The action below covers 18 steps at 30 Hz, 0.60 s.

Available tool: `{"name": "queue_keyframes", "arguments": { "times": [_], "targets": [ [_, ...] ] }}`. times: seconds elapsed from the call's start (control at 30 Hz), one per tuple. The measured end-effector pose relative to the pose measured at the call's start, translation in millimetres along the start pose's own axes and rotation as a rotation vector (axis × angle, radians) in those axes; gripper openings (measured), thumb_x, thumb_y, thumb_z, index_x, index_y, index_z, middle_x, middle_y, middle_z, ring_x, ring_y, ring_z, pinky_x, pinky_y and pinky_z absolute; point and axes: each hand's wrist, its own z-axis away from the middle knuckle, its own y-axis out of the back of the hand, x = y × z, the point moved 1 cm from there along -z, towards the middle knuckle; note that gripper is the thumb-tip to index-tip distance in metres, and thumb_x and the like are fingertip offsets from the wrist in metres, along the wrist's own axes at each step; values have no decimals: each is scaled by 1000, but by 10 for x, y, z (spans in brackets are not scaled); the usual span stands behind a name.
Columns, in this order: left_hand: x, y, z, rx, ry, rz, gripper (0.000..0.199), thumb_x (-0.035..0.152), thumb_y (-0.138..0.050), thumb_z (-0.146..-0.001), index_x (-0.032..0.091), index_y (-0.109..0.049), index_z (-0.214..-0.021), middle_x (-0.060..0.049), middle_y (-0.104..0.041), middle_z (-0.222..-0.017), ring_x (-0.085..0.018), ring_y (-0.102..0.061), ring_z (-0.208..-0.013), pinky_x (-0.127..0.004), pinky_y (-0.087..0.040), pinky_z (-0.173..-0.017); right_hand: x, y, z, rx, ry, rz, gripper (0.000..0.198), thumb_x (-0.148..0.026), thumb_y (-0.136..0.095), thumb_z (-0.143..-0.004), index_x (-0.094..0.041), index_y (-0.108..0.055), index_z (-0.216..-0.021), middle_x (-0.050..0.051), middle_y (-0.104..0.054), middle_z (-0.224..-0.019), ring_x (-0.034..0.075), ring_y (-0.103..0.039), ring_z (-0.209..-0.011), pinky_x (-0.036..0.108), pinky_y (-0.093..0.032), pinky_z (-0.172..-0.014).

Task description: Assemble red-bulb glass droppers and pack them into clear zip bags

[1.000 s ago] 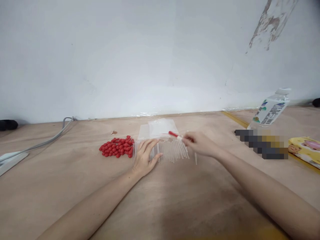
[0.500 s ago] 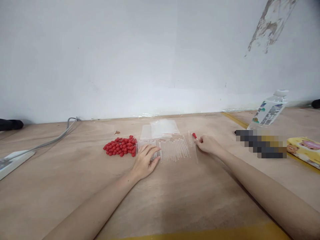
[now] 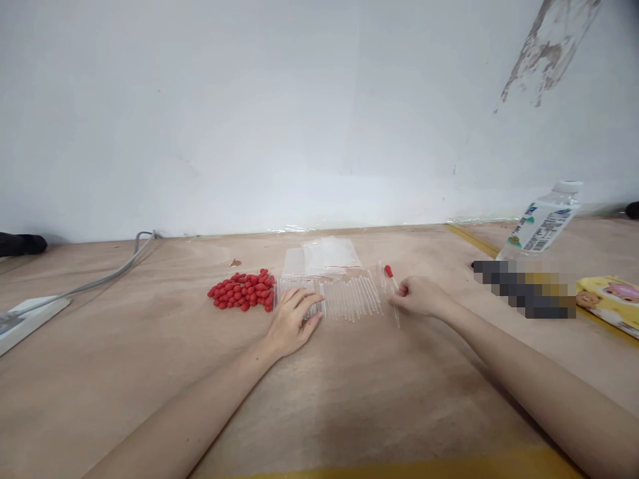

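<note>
One red-bulbed dropper [image 3: 389,272] lies bulb end toward the far edge of the tabletop [image 3: 359,392], just left of my nearer right hand [image 3: 422,296], almost pinched closed, can't tell if it's gripping tbh.

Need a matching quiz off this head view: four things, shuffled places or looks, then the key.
1. bulb heap
2. left hand
3. bottle
4. plastic bags

A. between the row of clear tubes and the wall
B. over the left part of that row
C. white-capped, at the right
D. red, just left of that row

Pairs: 1-D, 2-B, 3-C, 4-A
</note>
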Motion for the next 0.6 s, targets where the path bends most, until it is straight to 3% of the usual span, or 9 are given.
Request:
{"name": "queue_keyframes", "arguments": {
  "times": [0.23, 0.4, 0.6],
  "targets": [
    [32, 23, -16, 38, 71, -106, 19, 27, -52, -82, 20, -60, -97, -6, -62, -94, -22, -51, -93, -36, -38, -79, -85, -86, 7, -10, 14, 19, 24, -27, -52, -67, -20, -44, -46, 3, -51, -47, 17, -53, -52, 25, -29, -46],
    [-181, 369, -164, 82, 315, -323, 20, 35, -49, -82, 20, -61, -87, -7, -63, -89, -24, -53, -90, -37, -37, -78, -101, -65, -32, -19, 50, -24, 29, -27, -43, -73, -21, -34, -46, 1, -47, -47, 15, -49, -49, 25, -27, -45],
    [-520, 766, -248, -119, 652, -390, 26, 45, -52, -75, 21, -59, -76, -4, -65, -75, -25, -58, -76, -33, -40, -65, -234, -74, 18, 195, 114, -161, 17, -29, -39, -80, -21, -37, -66, 2, -55, -61, 15, -50, -55, 25, -32, -50]
  ]
}}
